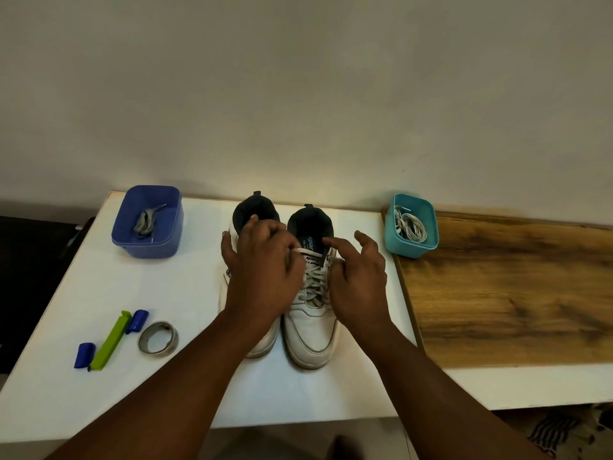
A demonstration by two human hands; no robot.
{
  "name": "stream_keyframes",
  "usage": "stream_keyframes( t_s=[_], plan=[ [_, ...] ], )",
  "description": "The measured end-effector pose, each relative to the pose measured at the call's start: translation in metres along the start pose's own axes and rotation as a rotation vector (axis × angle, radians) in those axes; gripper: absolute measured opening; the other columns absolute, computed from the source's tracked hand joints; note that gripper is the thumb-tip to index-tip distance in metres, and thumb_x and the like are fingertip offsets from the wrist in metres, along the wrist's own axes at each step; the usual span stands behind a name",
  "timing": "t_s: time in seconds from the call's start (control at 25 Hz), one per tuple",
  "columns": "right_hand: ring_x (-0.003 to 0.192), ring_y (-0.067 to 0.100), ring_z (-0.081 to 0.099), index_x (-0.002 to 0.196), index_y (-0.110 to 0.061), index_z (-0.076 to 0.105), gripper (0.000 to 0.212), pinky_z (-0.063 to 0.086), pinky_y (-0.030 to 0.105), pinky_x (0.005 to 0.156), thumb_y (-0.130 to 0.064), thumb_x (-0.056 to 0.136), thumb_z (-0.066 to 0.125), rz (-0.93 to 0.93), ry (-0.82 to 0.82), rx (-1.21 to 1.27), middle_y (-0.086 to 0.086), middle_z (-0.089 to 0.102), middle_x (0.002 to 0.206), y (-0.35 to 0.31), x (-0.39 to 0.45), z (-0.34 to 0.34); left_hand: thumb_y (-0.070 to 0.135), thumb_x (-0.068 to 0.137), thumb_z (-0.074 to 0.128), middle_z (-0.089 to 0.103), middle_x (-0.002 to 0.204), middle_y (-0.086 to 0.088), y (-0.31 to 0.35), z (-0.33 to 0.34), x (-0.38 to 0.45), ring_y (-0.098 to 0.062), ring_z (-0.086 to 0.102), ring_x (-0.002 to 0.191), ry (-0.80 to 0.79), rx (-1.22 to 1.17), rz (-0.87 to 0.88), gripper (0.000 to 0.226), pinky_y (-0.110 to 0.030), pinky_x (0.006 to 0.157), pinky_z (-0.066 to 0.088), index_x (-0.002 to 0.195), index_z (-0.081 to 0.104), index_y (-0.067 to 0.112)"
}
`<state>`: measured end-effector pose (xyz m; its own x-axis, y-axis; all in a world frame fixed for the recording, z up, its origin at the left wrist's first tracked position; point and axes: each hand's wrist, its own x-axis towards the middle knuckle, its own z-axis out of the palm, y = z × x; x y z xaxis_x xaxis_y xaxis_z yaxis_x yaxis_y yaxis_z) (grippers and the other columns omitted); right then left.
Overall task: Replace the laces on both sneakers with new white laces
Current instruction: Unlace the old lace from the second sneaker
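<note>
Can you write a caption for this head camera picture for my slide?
Two hands, left hand and right hand, work the lace of the right-side white sneaker on a white table.
</note>
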<state>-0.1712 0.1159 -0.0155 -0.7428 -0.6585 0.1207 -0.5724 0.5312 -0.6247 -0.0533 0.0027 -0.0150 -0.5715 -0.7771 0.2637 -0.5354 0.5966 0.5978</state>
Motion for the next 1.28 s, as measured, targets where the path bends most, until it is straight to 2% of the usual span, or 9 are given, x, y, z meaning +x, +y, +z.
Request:
stream_keyframes(
  t_s=[0.16, 0.24, 0.36, 0.48, 0.64, 0.76, 0.92, 1.08, 1.28],
  plan=[
    [0.147, 0.029, 0.027, 0.137, -0.037, 0.060, 0.054, 0.032, 0.051, 0.119, -0.024, 0.091, 0.035, -0.023, -0.037, 0.058, 0.008, 0.030, 0.161, -0.005, -0.003, 0.000, 0.042, 0.087, 0.049, 0.043, 0.152, 0.001, 0.001, -0.004, -0.001, -0.029, 0.013, 0.154, -0.051, 0.107, 0.026, 0.037, -0.063, 0.119, 0.001, 0.122, 0.062, 0.039],
    [0.148, 0.027, 0.025, 0.138, -0.037, 0.059, 0.056, 0.029, 0.048, 0.119, -0.023, 0.089, 0.033, -0.044, -0.063, 0.041, 0.007, 0.028, 0.162, -0.003, -0.005, 0.001, 0.047, 0.092, 0.055, 0.040, 0.156, 0.001, 0.003, -0.001, -0.002, -0.030, 0.011, 0.155, -0.088, 0.156, 0.117, 0.031, -0.064, 0.119, -0.001, 0.121, 0.064, 0.044],
    [0.147, 0.028, 0.027, 0.136, -0.036, 0.060, 0.052, 0.029, 0.047, 0.117, -0.025, 0.091, 0.035, -0.046, -0.036, 0.005, 0.008, 0.030, 0.161, -0.002, -0.004, -0.002, 0.040, 0.095, 0.059, 0.053, 0.142, 0.005, 0.001, 0.002, 0.000, -0.029, 0.021, 0.152, -0.032, 0.147, 0.110, 0.012, -0.064, 0.119, 0.005, 0.102, 0.069, 0.037],
    [0.147, 0.029, 0.027, 0.135, -0.038, 0.059, 0.045, 0.031, 0.049, 0.117, -0.018, 0.098, 0.042, 0.005, -0.049, 0.026, 0.007, 0.031, 0.161, -0.001, -0.001, -0.003, 0.028, 0.100, 0.048, 0.058, 0.132, 0.002, 0.001, -0.003, 0.002, -0.027, 0.030, 0.148, 0.081, 0.033, 0.003, 0.014, -0.060, 0.119, 0.010, 0.105, 0.061, 0.028],
    [0.148, 0.029, 0.027, 0.138, -0.039, 0.055, 0.046, 0.033, 0.048, 0.118, -0.013, 0.100, 0.049, -0.014, -0.072, 0.017, 0.007, 0.029, 0.162, 0.001, -0.002, -0.004, 0.026, 0.100, 0.044, 0.063, 0.123, -0.005, -0.002, -0.009, -0.006, -0.031, 0.041, 0.142, 0.087, 0.117, -0.113, 0.015, -0.063, 0.119, 0.012, 0.108, 0.056, 0.022],
    [0.148, 0.029, 0.028, 0.137, -0.038, 0.056, 0.045, 0.033, 0.041, 0.115, -0.013, 0.101, 0.049, -0.008, -0.069, 0.043, 0.007, 0.030, 0.161, 0.002, -0.001, -0.004, 0.022, 0.097, 0.048, 0.064, 0.121, -0.007, -0.005, -0.015, -0.006, -0.034, 0.047, 0.136, 0.103, 0.047, -0.130, 0.016, -0.065, 0.119, 0.012, 0.112, 0.053, 0.020],
    [0.149, 0.027, 0.028, 0.137, -0.035, 0.059, 0.049, 0.038, 0.041, 0.116, -0.006, 0.099, 0.048, -0.018, -0.096, 0.152, 0.007, 0.030, 0.159, 0.002, 0.000, 0.000, 0.032, 0.093, 0.046, 0.043, 0.154, -0.003, 0.003, -0.007, -0.006, -0.031, 0.019, 0.153, -0.046, 0.173, 0.096, 0.049, -0.062, 0.120, 0.003, 0.142, 0.046, 0.036],
    [0.148, 0.030, 0.030, 0.136, -0.037, 0.060, 0.047, 0.040, 0.043, 0.113, -0.010, 0.099, 0.051, -0.079, -0.076, 0.001, 0.008, 0.029, 0.162, 0.006, 0.000, -0.007, 0.043, 0.100, 0.043, 0.043, 0.154, -0.003, -0.005, -0.006, -0.004, -0.033, 0.015, 0.153, -0.050, 0.273, 0.090, 0.028, -0.065, 0.119, 0.004, 0.122, 0.061, 0.041],
    [0.139, 0.036, 0.039, 0.134, -0.037, 0.053, 0.041, 0.045, 0.051, 0.105, -0.022, 0.096, 0.052, -0.082, -0.032, -0.273, 0.011, 0.034, 0.159, 0.003, -0.001, -0.013, 0.043, 0.103, 0.036, 0.062, 0.131, 0.009, -0.009, -0.012, -0.004, -0.026, 0.027, 0.151, -0.048, 0.326, 0.064, 0.029, -0.066, 0.118, 0.002, 0.117, 0.060, 0.039]
  ],
)
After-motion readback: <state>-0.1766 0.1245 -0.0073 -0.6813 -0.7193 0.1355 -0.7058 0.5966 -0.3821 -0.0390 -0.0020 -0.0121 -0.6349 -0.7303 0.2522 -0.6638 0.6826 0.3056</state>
